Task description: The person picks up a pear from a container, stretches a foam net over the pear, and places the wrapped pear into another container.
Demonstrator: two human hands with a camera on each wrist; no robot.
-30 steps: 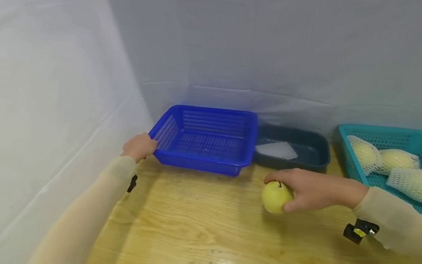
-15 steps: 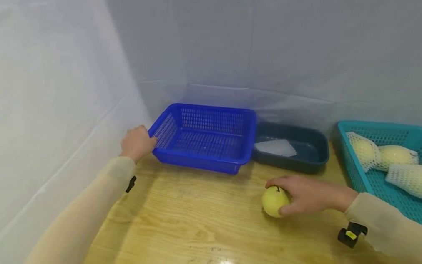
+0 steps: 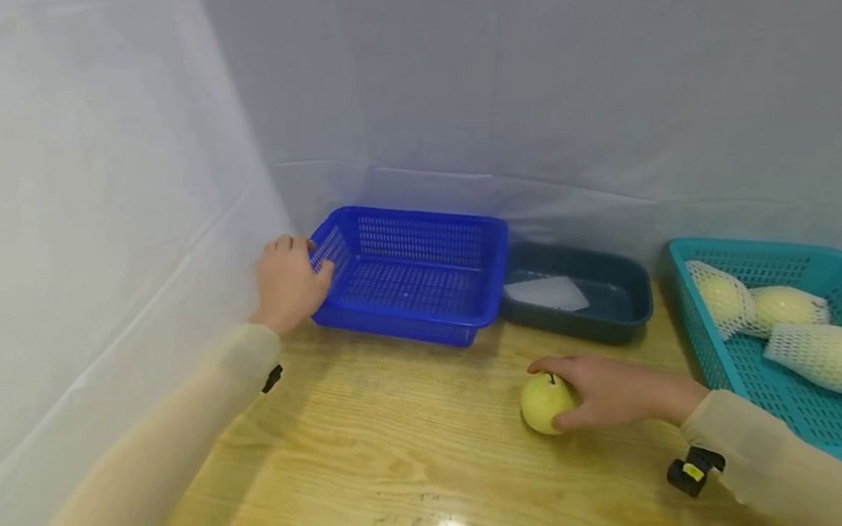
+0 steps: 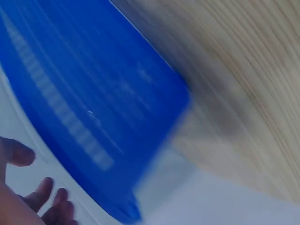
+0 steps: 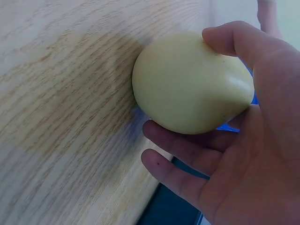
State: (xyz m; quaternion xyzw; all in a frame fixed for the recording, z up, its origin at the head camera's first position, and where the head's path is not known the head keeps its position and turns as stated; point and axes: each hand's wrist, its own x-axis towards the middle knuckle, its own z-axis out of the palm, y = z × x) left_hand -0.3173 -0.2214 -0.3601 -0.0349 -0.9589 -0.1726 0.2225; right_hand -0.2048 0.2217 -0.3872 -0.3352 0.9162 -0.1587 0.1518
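Observation:
My right hand (image 3: 608, 392) grips a yellow-green pear (image 3: 542, 404) with its stem up, low over the wooden table. In the right wrist view the thumb and fingers wrap the pear (image 5: 187, 84), which sits at the wood surface. At the left edge of the blue basket (image 3: 408, 329), my left hand (image 3: 290, 281) has its fingers spread. The left wrist view shows those fingers (image 4: 44, 192) apart from the rim of the basket (image 4: 93, 93), with a gap between. Nothing lies in the blue basket.
A dark teal tray (image 3: 618, 326) with a white foam net (image 3: 549, 293) stands right of the blue basket. Further right, a turquoise basket (image 3: 762, 401) holds several net-wrapped fruits (image 3: 829, 357). White sheeting (image 3: 436, 89) hangs behind and at the left.
My left hand has let go of the blue basket's rim and shifted up and right beside it. The right hand has lowered the pear to the table.

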